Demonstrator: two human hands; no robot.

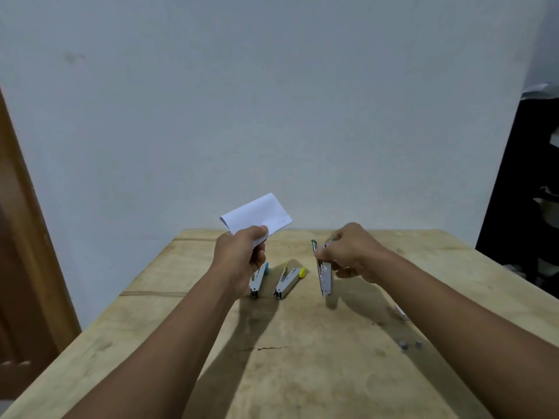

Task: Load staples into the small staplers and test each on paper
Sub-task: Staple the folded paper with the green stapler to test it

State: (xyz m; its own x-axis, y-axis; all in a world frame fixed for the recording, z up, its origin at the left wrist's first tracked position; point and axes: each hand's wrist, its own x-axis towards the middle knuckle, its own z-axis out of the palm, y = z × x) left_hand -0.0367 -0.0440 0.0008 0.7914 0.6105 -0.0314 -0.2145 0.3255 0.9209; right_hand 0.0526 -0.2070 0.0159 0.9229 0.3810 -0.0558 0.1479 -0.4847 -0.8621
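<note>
1. The left hand [242,252] curls round a folded white paper [257,214], raised above the wooden bench [302,373].
2. Below it a blue-tipped stapler [259,281] lies on the bench, partly hidden by that hand.
3. Just beside that lies a yellow-tipped stapler [289,281].
4. The right hand [351,252], well apart from the left, grips a third stapler [325,276], nose down, above the bench.
5. Small grey bits [410,345] lie further right, too small to identify.

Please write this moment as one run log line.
left hand: holds folded white paper | right hand: holds small grey green-tipped stapler | wooden table: blue-tipped stapler, yellow-tipped stapler lying
</note>
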